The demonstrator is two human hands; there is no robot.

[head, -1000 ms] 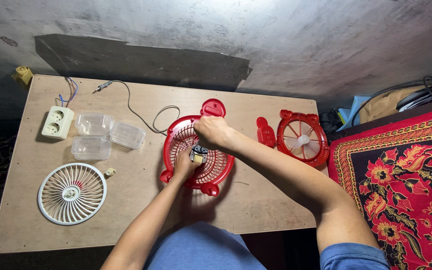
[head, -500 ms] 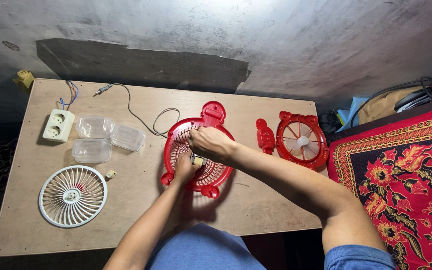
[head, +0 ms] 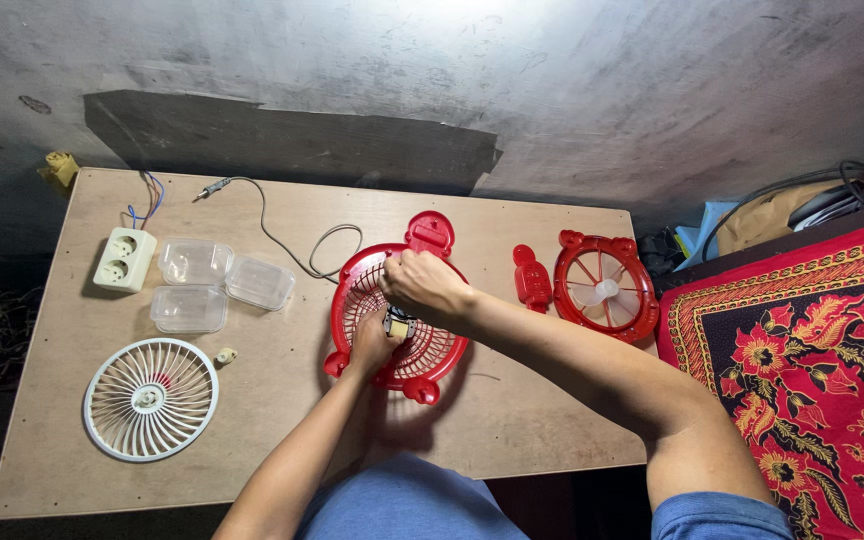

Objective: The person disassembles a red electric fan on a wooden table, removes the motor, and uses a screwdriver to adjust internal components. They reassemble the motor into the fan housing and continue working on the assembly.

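Centrally on the bare wooden tabletop (head: 512, 420) lies a round red plastic fan grille housing (head: 427, 355), face up near the front edge. The left hand (head: 372, 345) rests on the grille's lower middle, fingers curled around a small dark-and-silver motor part (head: 398, 322) at the hub. The right hand (head: 422, 285) comes in from above it, fingers closed in a loose fist over the same part; what it pinches cannot be seen. To the right, well apart, sit a red fan frame with a white propeller (head: 604, 288) and, just beside it, a small red plastic bracket (head: 530, 278). To the left are three clear plastic containers (head: 210, 282), a white double socket (head: 124, 259) and a white round fan grille (head: 150, 398). A grey cable (head: 287, 245) trails between the containers and the red housing.
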